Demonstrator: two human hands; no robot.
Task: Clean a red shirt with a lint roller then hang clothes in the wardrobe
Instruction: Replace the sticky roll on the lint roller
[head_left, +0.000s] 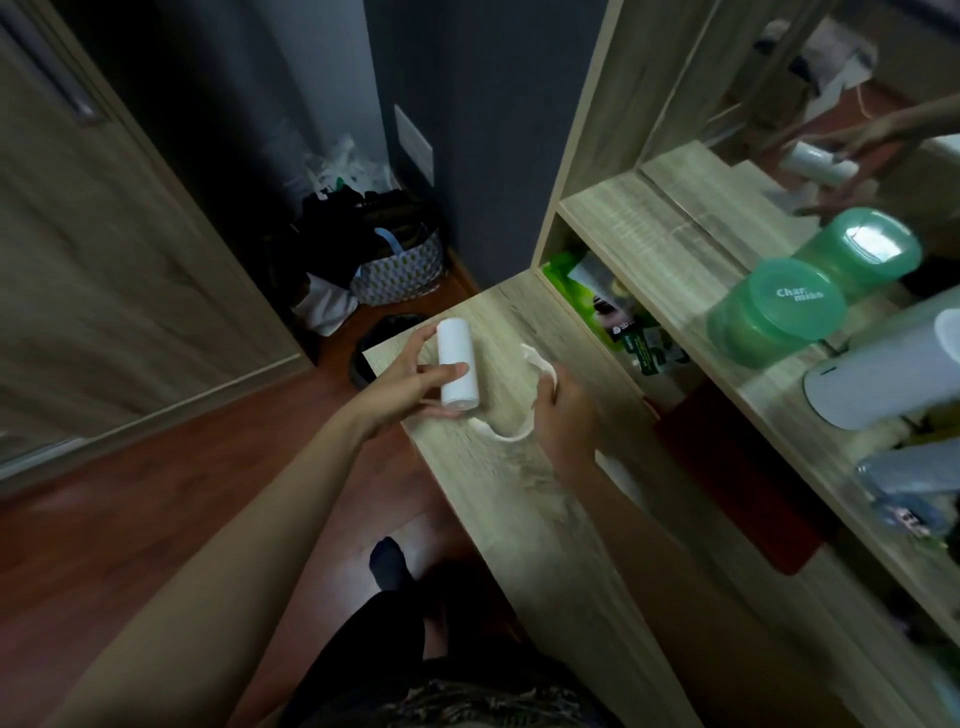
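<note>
Wood-grain furniture fills the right side: a light desk (519, 499) under my arms, with a shelf unit (675, 249) and mirror (831, 104) behind it. Reddish wood floor (130, 493) lies to the left, where a patterned basket (400, 275) of dark clothes stands in the corner beside a wardrobe door (104, 234).

My left hand (410, 384) holds the lint roller's white roll (456, 364) above the desk's far corner. Fingers wrap behind the cylinder and the thumb presses across its front; the roll stands nearly upright.

My right hand (563, 415) is just beside it, fingers closed around a white curved piece (511, 434), which loops from the hand down toward the roll's lower end. Whether it is the roller's handle or a peeled sheet, I cannot tell.

On the shelf stands a green translucent jar (774, 312); its lid reads "Char miss", partly blurred. A white rounded container (883, 374) sits to its right. Green packets (613, 306) in the lower compartment carry print too small to read. A dark red item (737, 483) lies in the compartment nearer me; whether it is the shirt, I cannot tell.
</note>
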